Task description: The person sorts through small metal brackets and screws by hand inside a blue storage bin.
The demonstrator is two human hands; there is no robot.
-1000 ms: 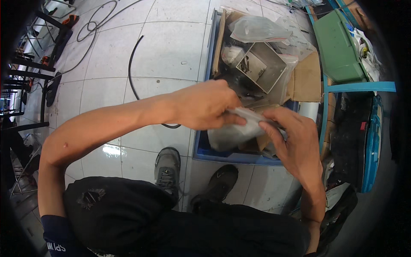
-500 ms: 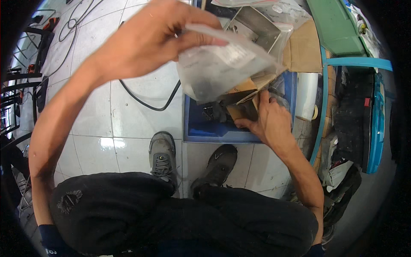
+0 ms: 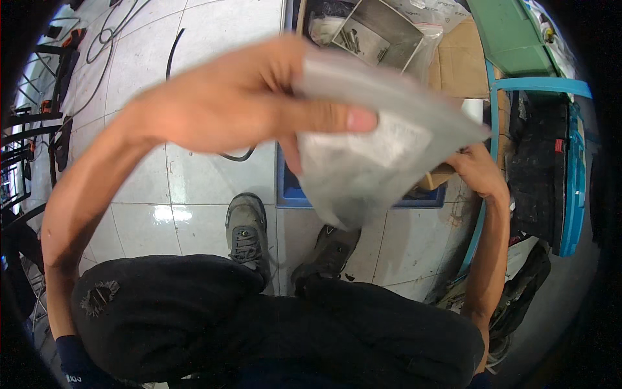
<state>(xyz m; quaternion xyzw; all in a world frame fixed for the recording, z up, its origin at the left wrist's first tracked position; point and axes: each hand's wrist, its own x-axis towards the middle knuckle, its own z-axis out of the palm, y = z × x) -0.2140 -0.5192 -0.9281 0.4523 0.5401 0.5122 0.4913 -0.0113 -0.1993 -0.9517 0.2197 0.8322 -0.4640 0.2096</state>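
Left hand (image 3: 240,104) lifted plastic bag (image 3: 369,155) nearer, larger

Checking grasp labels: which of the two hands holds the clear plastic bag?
The left hand pinches the clear plastic bag up near the camera; the right hand reaches into the blue bin.

Plastic bag (image 3: 369,162) blurred, contents unclear; hides blue tray (image 3: 288,194) interior.
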